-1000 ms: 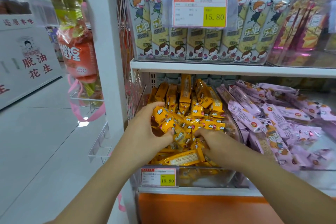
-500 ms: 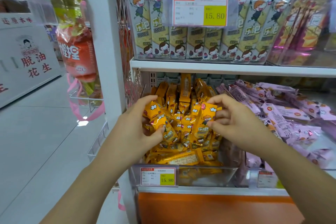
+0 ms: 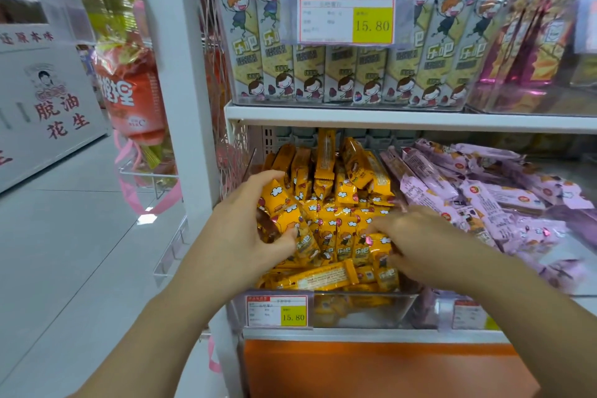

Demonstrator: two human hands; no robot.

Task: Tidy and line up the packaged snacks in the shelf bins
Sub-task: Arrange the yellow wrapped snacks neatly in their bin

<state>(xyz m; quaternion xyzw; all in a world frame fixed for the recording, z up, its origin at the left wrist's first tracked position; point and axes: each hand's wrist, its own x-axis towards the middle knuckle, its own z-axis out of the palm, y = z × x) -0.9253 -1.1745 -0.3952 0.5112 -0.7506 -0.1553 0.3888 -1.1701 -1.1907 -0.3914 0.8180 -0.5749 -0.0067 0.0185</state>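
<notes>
Alignment was partial: fingers of our left hand [image 3: 245,233] curled round yellow snack packets [image 3: 342,203]; our right hand [image 3: 416,242], blurred, touched them, grip unclear; front packets [image 3: 323,279] lay crosswise.

My left hand [image 3: 245,229] and right hand [image 3: 416,245] are both bare; my left forearm [image 3: 161,326] and right forearm [image 3: 517,317] are bare too, uncovered from wrist to the lower edge of view; both arms are slender and smooth; my right hand is blurred, its fingers hard to tell apart.
</notes>
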